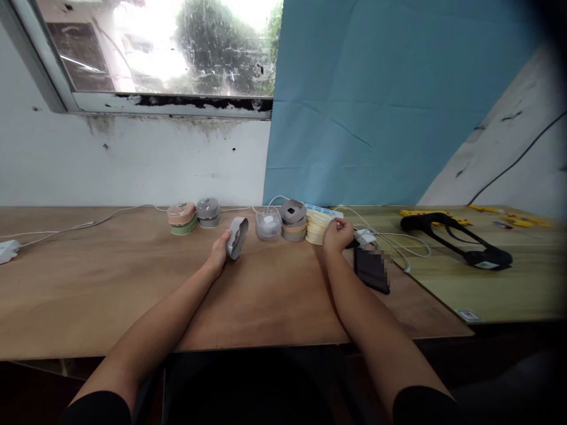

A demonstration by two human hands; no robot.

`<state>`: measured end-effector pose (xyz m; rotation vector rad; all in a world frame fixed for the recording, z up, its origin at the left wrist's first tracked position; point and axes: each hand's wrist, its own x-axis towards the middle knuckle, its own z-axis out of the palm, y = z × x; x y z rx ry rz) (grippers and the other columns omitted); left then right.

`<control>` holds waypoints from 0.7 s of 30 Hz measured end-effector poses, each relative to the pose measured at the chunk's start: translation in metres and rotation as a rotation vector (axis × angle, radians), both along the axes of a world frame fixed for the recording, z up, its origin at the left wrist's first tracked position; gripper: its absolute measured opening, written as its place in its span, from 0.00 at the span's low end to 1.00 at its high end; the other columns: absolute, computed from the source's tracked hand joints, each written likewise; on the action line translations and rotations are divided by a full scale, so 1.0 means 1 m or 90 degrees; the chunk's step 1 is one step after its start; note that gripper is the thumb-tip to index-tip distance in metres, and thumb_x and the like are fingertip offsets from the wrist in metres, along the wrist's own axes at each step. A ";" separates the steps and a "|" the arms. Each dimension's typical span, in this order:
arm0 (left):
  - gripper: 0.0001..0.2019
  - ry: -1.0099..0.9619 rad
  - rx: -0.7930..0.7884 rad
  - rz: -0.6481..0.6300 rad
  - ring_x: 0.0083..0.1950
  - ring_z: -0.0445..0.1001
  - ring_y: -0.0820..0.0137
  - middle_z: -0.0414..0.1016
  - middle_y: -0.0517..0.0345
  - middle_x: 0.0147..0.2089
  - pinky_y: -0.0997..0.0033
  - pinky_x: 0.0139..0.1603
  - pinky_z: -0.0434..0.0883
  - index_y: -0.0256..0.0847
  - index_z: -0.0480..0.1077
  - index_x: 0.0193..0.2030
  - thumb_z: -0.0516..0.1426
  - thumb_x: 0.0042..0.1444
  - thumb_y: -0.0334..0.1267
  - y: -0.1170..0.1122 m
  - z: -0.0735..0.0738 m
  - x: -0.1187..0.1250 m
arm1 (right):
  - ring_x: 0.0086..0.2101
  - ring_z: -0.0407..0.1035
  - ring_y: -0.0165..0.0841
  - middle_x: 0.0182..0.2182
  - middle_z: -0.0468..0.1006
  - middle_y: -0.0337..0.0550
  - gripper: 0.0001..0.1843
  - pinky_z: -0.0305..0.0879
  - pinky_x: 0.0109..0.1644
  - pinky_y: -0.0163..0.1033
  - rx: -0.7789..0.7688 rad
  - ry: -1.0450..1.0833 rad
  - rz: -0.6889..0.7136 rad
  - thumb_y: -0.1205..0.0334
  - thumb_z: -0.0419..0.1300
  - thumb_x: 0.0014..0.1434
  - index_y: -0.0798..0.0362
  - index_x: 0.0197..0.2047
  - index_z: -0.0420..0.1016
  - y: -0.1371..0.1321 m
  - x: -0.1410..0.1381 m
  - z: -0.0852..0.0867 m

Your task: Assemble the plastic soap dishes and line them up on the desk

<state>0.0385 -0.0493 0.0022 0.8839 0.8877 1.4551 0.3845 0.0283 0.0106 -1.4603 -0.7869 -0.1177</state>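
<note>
My left hand (219, 251) grips a small grey rounded case (237, 237), holding it tilted on its edge just above the brown wooden table (133, 295). My right hand (336, 235) is closed beside a stack of cream-coloured cases (316, 227), fingers curled at the stack's right side; what they pinch is too small to make out. Between my hands stand a translucent white case (268, 225) and a grey case stacked on pink and green ones (293, 220). Further left sit a pink-and-green stack (182, 218) and a grey stack (208, 212).
A black phone (371, 270) lies right of my right forearm beside a white charger (365, 236) with looped white cables. A black neckband device (460, 239) rests on the lighter table to the right. A white cable runs to an adapter (6, 251) at far left.
</note>
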 end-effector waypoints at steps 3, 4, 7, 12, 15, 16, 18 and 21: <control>0.24 -0.001 -0.003 0.003 0.27 0.75 0.67 0.78 0.51 0.31 0.70 0.27 0.70 0.33 0.73 0.41 0.59 0.50 0.56 0.001 -0.001 -0.001 | 0.41 0.67 0.42 0.35 0.72 0.48 0.13 0.61 0.53 0.50 0.012 -0.085 -0.036 0.60 0.53 0.51 0.55 0.39 0.73 -0.002 0.002 -0.001; 0.25 0.000 -0.006 0.004 0.27 0.75 0.66 0.78 0.51 0.32 0.70 0.27 0.70 0.33 0.73 0.41 0.59 0.50 0.56 0.001 -0.002 -0.001 | 0.46 0.65 0.44 0.41 0.72 0.51 0.15 0.58 0.56 0.52 0.008 -0.102 -0.045 0.59 0.55 0.51 0.54 0.41 0.73 -0.002 0.003 -0.001; 0.24 -0.003 -0.016 0.005 0.28 0.76 0.66 0.79 0.50 0.34 0.70 0.27 0.71 0.34 0.74 0.43 0.59 0.51 0.55 0.000 -0.001 -0.001 | 0.57 0.56 0.49 0.55 0.65 0.55 0.22 0.51 0.60 0.57 -0.056 -0.085 -0.026 0.52 0.59 0.50 0.52 0.47 0.73 -0.002 0.006 -0.006; 0.22 -0.017 -0.013 -0.009 0.32 0.77 0.65 0.80 0.48 0.37 0.70 0.29 0.72 0.34 0.74 0.44 0.58 0.53 0.53 -0.002 0.003 0.000 | 0.59 0.53 0.52 0.60 0.60 0.56 0.31 0.48 0.61 0.60 -0.158 -0.032 0.093 0.41 0.61 0.48 0.52 0.51 0.70 0.003 0.008 -0.013; 0.22 -0.026 -0.014 -0.012 0.32 0.77 0.65 0.80 0.48 0.37 0.70 0.29 0.72 0.34 0.74 0.44 0.58 0.53 0.52 -0.003 0.004 0.001 | 0.54 0.60 0.48 0.52 0.67 0.55 0.30 0.54 0.59 0.56 -0.162 -0.041 0.116 0.42 0.63 0.46 0.53 0.48 0.70 0.005 0.008 -0.015; 0.22 -0.024 -0.016 -0.013 0.31 0.77 0.66 0.80 0.48 0.37 0.70 0.29 0.72 0.34 0.74 0.43 0.58 0.53 0.52 -0.003 0.004 0.001 | 0.52 0.61 0.47 0.49 0.69 0.53 0.29 0.55 0.58 0.54 -0.152 -0.047 0.106 0.43 0.64 0.45 0.53 0.46 0.69 0.006 0.008 -0.016; 0.21 -0.018 -0.016 -0.010 0.31 0.77 0.66 0.79 0.49 0.35 0.70 0.30 0.72 0.34 0.74 0.43 0.58 0.53 0.52 -0.002 0.003 0.000 | 0.49 0.62 0.45 0.44 0.70 0.51 0.28 0.57 0.57 0.51 -0.114 -0.064 0.073 0.44 0.66 0.43 0.53 0.42 0.68 0.006 0.009 -0.016; 0.22 -0.003 -0.010 -0.014 0.28 0.76 0.67 0.79 0.51 0.33 0.70 0.28 0.71 0.34 0.73 0.42 0.57 0.53 0.54 0.001 -0.001 -0.001 | 0.48 0.62 0.44 0.42 0.70 0.50 0.27 0.57 0.57 0.50 -0.051 -0.090 0.031 0.45 0.68 0.42 0.52 0.39 0.67 0.005 0.009 -0.015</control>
